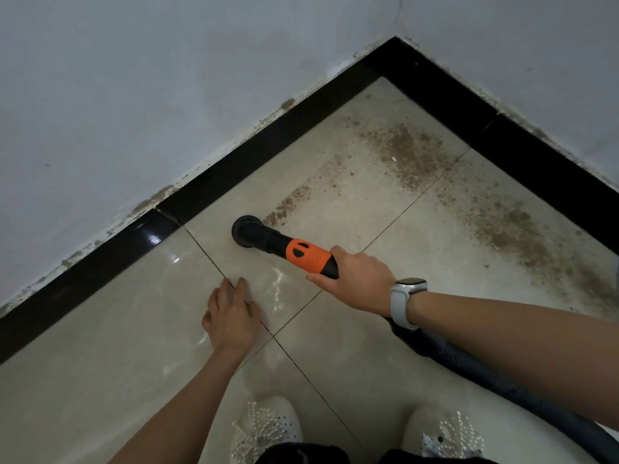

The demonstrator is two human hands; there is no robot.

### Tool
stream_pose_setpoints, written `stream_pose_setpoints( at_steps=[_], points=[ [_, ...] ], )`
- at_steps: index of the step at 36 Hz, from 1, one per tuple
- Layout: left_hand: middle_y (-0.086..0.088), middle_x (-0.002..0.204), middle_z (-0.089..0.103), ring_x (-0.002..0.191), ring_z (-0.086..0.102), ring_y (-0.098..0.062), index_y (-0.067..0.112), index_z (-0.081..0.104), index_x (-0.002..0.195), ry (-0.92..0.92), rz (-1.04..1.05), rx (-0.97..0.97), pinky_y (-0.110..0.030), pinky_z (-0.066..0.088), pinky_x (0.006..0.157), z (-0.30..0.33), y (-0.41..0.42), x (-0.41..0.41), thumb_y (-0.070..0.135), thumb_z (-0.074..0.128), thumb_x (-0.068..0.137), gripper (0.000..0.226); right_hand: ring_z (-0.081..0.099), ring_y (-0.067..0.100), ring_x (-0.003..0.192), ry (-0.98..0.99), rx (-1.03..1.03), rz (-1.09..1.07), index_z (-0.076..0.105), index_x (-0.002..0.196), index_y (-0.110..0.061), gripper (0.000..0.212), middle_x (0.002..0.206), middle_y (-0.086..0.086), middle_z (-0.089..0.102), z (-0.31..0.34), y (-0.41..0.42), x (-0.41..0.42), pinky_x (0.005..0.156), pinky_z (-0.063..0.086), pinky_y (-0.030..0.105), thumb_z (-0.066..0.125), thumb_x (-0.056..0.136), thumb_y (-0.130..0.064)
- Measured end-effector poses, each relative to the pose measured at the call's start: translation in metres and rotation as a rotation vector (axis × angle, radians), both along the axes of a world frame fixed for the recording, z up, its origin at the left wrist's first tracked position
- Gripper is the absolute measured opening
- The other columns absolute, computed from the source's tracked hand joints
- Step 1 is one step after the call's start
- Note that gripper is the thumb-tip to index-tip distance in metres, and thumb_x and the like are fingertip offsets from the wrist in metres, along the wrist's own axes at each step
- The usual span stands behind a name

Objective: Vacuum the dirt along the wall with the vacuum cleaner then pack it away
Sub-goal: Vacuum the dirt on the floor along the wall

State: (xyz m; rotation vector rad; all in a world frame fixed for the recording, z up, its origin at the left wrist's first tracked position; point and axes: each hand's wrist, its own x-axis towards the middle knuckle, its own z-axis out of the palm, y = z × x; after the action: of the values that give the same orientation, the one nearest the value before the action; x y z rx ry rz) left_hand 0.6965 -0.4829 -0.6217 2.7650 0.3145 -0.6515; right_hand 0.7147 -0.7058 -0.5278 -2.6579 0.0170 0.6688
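Note:
My right hand (356, 283) grips the black and orange vacuum nozzle (284, 246), whose round black head (246, 231) touches the beige floor tiles near the left wall. A dark ribbed hose (495, 383) trails back under my right forearm. My left hand (231, 316) rests flat on the floor with fingers spread, just in front of the nozzle. Brown dirt (405, 152) lies in the corner, with a short streak of dirt (289, 205) beside the nozzle head and more dirt (512, 226) along the right wall.
Two grey walls meet at a corner (395, 38) with a black skirting (234, 162) along both. My two white perforated shoes (264, 426) stand at the bottom of the view. A white wristwatch (405, 296) sits on my right wrist.

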Motion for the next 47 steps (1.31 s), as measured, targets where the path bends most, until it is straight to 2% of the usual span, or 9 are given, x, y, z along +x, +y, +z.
stream_pose_setpoints(
  at_steps=[5, 8, 13, 23, 29, 34, 39, 43, 47],
  points=[
    [-0.005, 0.157, 0.015, 0.143, 0.011, -0.027, 0.027, 0.031, 0.145, -0.002, -0.004, 0.0, -0.051, 0.023, 0.109, 0.0, 0.0, 0.0, 0.03, 0.046, 0.094, 0.053, 0.047, 0.015, 0.058, 0.0, -0.046, 0.052, 0.038, 0.097, -0.02, 0.044, 0.066, -0.008, 0.042, 0.002, -0.01, -0.013, 0.049, 0.033, 0.027, 0.044, 0.09, -0.063],
    [-0.005, 0.158, 0.014, 0.144, 0.01, -0.026, 0.028, 0.029, 0.146, -0.003, 0.007, -0.004, -0.05, 0.021, 0.111, 0.0, -0.002, -0.001, 0.042, 0.051, 0.091, 0.061, 0.052, 0.018, 0.065, 0.032, -0.078, 0.045, 0.042, 0.102, -0.02, 0.045, 0.068, -0.008, 0.044, 0.005, -0.026, -0.022, 0.056, 0.038, 0.029, 0.045, 0.09, -0.063],
    [-0.006, 0.159, 0.009, 0.145, 0.005, -0.027, 0.026, 0.023, 0.148, 0.014, 0.011, -0.001, -0.049, 0.017, 0.113, 0.001, -0.006, 0.0, 0.057, 0.057, 0.085, 0.078, 0.055, 0.019, 0.064, 0.049, -0.079, -0.07, 0.043, 0.096, -0.022, 0.044, 0.068, -0.007, 0.049, 0.008, -0.046, -0.02, 0.058, 0.045, 0.031, 0.047, 0.088, -0.065],
    [-0.01, 0.158, 0.009, 0.145, 0.006, -0.03, 0.022, 0.024, 0.145, 0.036, 0.014, 0.029, -0.051, 0.02, 0.112, 0.008, -0.013, 0.003, 0.052, 0.064, 0.083, 0.08, 0.048, 0.017, 0.058, -0.022, -0.07, -0.028, 0.039, 0.096, -0.019, 0.044, 0.066, -0.006, 0.045, 0.004, -0.017, 0.001, 0.049, 0.035, 0.029, 0.046, 0.09, -0.063],
    [-0.009, 0.157, 0.01, 0.144, 0.006, -0.029, 0.022, 0.026, 0.143, 0.047, 0.036, 0.024, -0.049, 0.021, 0.112, 0.007, -0.014, 0.006, 0.05, 0.066, 0.082, 0.079, 0.051, 0.018, 0.059, -0.028, -0.078, -0.058, 0.043, 0.097, -0.018, 0.045, 0.067, -0.005, 0.048, 0.007, -0.027, 0.009, 0.051, 0.037, 0.029, 0.046, 0.09, -0.062],
    [-0.007, 0.156, 0.013, 0.144, 0.008, -0.029, 0.024, 0.03, 0.139, 0.06, 0.075, 0.04, -0.049, 0.024, 0.11, 0.002, -0.016, 0.01, 0.05, 0.07, 0.078, 0.078, 0.055, 0.021, 0.062, -0.023, -0.109, -0.181, 0.045, 0.098, -0.017, 0.047, 0.069, -0.002, 0.051, 0.008, -0.056, 0.015, 0.055, 0.043, 0.031, 0.047, 0.089, -0.063],
    [-0.003, 0.158, 0.004, 0.145, 0.005, -0.03, 0.025, 0.019, 0.146, 0.022, -0.014, 0.079, -0.049, 0.024, 0.112, 0.0, -0.014, 0.012, 0.052, 0.07, 0.078, 0.089, 0.053, 0.02, 0.06, -0.052, -0.14, -0.238, 0.044, 0.096, -0.016, 0.047, 0.068, -0.001, 0.051, 0.01, -0.066, 0.02, 0.055, 0.042, 0.031, 0.047, 0.089, -0.063],
    [-0.003, 0.159, -0.006, 0.146, -0.004, -0.031, 0.025, 0.008, 0.15, 0.054, -0.118, 0.11, -0.05, 0.018, 0.113, 0.003, -0.015, 0.019, 0.051, 0.066, 0.082, 0.093, 0.053, 0.018, 0.062, -0.018, -0.098, -0.154, 0.044, 0.1, -0.018, 0.045, 0.069, -0.003, 0.05, 0.009, -0.052, 0.014, 0.055, 0.042, 0.03, 0.047, 0.09, -0.062],
    [-0.004, 0.16, -0.007, 0.146, -0.007, -0.032, 0.025, 0.003, 0.152, 0.107, -0.197, 0.128, -0.049, 0.019, 0.114, 0.005, -0.018, 0.028, 0.046, 0.065, 0.085, 0.093, 0.055, 0.021, 0.066, 0.004, -0.104, -0.042, 0.043, 0.1, -0.02, 0.046, 0.071, -0.003, 0.05, 0.007, -0.044, 0.008, 0.059, 0.045, 0.032, 0.046, 0.088, -0.065]
  ],
)
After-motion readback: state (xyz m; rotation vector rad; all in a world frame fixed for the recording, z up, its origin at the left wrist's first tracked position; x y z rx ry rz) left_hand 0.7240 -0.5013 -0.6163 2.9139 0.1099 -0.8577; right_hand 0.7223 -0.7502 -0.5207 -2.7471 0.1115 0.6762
